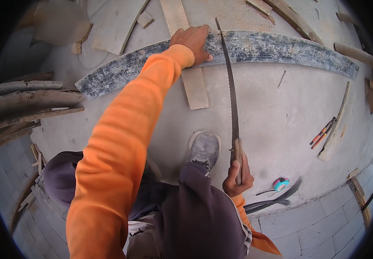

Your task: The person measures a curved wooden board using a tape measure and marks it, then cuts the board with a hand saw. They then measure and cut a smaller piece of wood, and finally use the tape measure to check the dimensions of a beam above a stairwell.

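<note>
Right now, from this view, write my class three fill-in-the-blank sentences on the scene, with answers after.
The bare right hand holds a long, dark metal handsaw, its tip pointing ____ from the person's body.
The bare left hand rests on the long, blue-and-white-stained plank, on the ____ side of the handsaw.
The person's long fabric sleeves are ____.
Missing words: away; left; orange.

Rough wooden plank (pixel 277 47) at twelve o'clock; matt metal saw blade (pixel 232 86), wooden handle (pixel 238 151); creased cloth sleeve (pixel 117 134); smooth, matt concrete floor (pixel 272 112); plastic tape measure (pixel 280 184) at four o'clock.
</note>
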`<state>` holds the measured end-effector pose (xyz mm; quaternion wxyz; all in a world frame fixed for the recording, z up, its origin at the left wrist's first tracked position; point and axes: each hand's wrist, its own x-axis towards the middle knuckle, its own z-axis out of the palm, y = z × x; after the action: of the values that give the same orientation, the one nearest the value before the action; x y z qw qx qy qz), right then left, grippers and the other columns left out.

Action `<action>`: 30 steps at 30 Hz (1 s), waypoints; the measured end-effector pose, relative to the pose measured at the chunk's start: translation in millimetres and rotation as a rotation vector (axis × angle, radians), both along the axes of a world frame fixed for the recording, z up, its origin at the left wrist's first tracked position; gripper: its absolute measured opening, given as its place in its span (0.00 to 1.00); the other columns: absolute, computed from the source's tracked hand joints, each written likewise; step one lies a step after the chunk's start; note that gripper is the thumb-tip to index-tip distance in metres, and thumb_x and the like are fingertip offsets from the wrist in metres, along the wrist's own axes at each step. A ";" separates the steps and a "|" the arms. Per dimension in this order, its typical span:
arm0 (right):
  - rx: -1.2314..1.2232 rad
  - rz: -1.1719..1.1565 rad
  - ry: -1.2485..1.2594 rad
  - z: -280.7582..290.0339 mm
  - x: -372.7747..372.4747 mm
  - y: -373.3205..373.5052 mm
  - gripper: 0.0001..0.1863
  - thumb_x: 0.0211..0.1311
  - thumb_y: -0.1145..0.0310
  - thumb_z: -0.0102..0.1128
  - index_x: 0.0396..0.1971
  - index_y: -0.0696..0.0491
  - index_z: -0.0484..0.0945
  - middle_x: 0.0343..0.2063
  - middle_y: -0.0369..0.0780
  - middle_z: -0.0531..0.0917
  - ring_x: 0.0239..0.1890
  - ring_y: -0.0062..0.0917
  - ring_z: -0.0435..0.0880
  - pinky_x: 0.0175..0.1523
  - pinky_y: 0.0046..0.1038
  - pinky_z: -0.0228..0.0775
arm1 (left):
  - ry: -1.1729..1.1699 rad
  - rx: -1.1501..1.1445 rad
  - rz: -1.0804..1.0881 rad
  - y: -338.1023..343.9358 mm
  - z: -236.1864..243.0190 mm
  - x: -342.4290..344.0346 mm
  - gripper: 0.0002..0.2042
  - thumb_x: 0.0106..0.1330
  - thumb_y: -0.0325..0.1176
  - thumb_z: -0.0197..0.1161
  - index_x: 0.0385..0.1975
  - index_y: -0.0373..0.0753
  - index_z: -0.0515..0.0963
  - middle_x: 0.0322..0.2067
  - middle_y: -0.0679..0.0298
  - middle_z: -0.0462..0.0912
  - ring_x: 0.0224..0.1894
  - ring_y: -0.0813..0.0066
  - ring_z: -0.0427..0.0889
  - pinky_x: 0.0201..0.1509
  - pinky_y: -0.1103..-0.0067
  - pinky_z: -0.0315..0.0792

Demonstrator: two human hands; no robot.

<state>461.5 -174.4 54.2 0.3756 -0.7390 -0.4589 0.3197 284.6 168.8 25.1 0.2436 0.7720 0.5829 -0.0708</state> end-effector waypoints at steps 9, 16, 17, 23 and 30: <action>0.180 -0.018 0.117 -18.2 -31.1 184.9 0.16 0.71 0.74 0.60 0.53 0.66 0.81 0.37 0.49 0.90 0.34 0.24 0.87 0.41 0.25 0.78 | 0.008 0.038 0.001 -9.0 -6.9 5.8 0.28 0.57 0.43 0.77 0.55 0.40 0.74 0.49 0.58 0.85 0.59 0.60 0.80 0.64 0.64 0.66; -0.121 0.023 -0.040 15.9 4.3 -33.7 0.19 0.70 0.78 0.51 0.56 0.74 0.75 0.46 0.56 0.87 0.46 0.39 0.91 0.51 0.28 0.81 | 0.014 0.041 0.015 -9.1 -2.4 -0.5 0.30 0.56 0.43 0.76 0.57 0.42 0.73 0.52 0.57 0.84 0.60 0.56 0.79 0.63 0.63 0.67; -0.013 -0.008 -0.006 12.0 0.7 -16.3 0.19 0.72 0.74 0.53 0.55 0.72 0.78 0.45 0.54 0.88 0.44 0.33 0.91 0.49 0.28 0.81 | 0.013 0.023 0.006 -9.5 -3.3 6.0 0.30 0.56 0.43 0.76 0.57 0.42 0.73 0.51 0.57 0.84 0.60 0.56 0.79 0.63 0.63 0.67; 0.125 -0.016 0.179 -16.9 -24.5 198.5 0.16 0.72 0.73 0.59 0.54 0.67 0.81 0.39 0.49 0.90 0.38 0.25 0.87 0.44 0.25 0.77 | 0.037 0.004 0.012 -7.8 -0.9 7.3 0.30 0.57 0.43 0.77 0.58 0.41 0.74 0.52 0.59 0.84 0.60 0.60 0.79 0.63 0.64 0.66; -0.018 0.040 0.023 15.2 -0.9 -8.7 0.19 0.70 0.78 0.51 0.56 0.74 0.75 0.50 0.57 0.86 0.50 0.39 0.89 0.55 0.30 0.80 | 0.008 0.021 0.038 -8.8 -6.0 3.2 0.31 0.57 0.43 0.77 0.59 0.42 0.74 0.53 0.59 0.84 0.60 0.59 0.79 0.65 0.64 0.65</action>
<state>460.6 -183.1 69.4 0.3677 -0.7293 -0.4664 0.3397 287.8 160.0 19.0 0.2345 0.7629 0.5991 -0.0632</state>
